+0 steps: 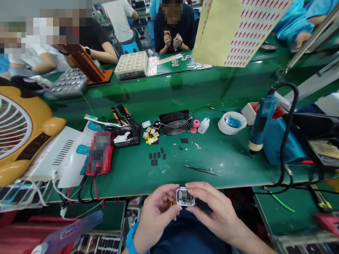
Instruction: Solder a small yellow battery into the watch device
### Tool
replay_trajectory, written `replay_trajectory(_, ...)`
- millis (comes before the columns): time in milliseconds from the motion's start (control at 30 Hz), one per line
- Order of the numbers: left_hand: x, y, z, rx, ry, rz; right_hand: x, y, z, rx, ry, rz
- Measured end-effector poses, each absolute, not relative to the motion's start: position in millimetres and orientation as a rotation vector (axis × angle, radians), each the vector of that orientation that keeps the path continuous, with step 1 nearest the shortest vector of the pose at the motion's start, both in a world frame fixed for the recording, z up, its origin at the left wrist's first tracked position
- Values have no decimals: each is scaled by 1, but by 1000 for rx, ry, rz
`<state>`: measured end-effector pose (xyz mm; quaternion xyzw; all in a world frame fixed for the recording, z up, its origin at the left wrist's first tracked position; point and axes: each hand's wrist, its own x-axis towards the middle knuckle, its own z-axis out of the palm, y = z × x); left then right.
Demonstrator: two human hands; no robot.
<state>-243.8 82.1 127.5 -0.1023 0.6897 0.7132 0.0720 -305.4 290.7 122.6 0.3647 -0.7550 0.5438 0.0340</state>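
Note:
A small white-rimmed electronic device (185, 197) with its circuit board exposed is held in front of my body, just below the bench's front edge. My left hand (161, 208) grips its left side between thumb and fingers; a bit of yellow shows beside those fingers. On the other side, my right hand (215, 210) pinches the device's right end and upper edge. Beyond the hands, a pair of tweezers (202, 170) lies on the green bench (132, 176). Several small black rectangular pads (155, 156) lie further left, with tiny loose parts near the middle.
A fan with a wire guard (176, 127), yellow-edged pieces (151, 135), a white bottle (203, 125) and a white bowl (232, 122) stand further back. A blue electric screwdriver (261, 123) hangs at right. A red multimeter (99, 153) stands left. Co-workers sit opposite.

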Motion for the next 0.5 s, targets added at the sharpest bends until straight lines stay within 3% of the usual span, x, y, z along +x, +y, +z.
replay_trajectory(167, -256, 61, 123, 68, 2851, 1477, -324, 285, 97, 1244, -2294, 1555)
replay_trajectory(267, -266, 49, 113, 319, 3073, 1110, -334, 274, 79, 1330, -2338, 1391)
replay_trajectory(500, -268, 36, 93, 427, 3186, 993, -350, 290, 84, 1372, -2487, 1080)
